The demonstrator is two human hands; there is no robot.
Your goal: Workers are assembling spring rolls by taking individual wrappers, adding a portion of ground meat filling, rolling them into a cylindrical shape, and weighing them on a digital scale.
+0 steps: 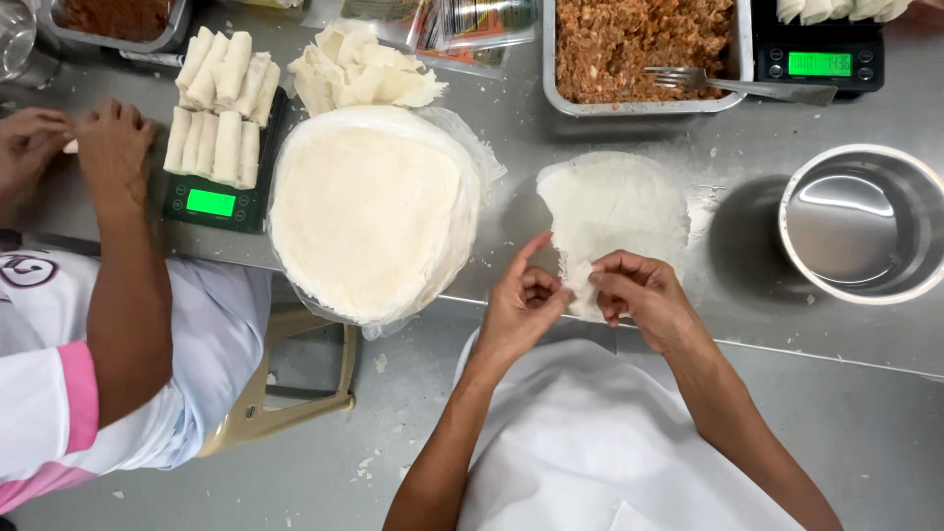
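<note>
A thin, round, off-white pastry wrapper sheet (612,211) lies flat on the floured steel table, its ragged six-o'clock edge lifted and pinched, at one o'clock from the hands.

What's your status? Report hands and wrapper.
Left hand and right hand pinching near edge of thin round white wrapper. Steel bowl at right, clear.

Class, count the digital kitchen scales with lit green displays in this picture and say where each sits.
2. One scale sits at the left, loaded with rolled wrappers; the other scale is at the top right, beside the filling tray. More may lie out of frame.
</note>
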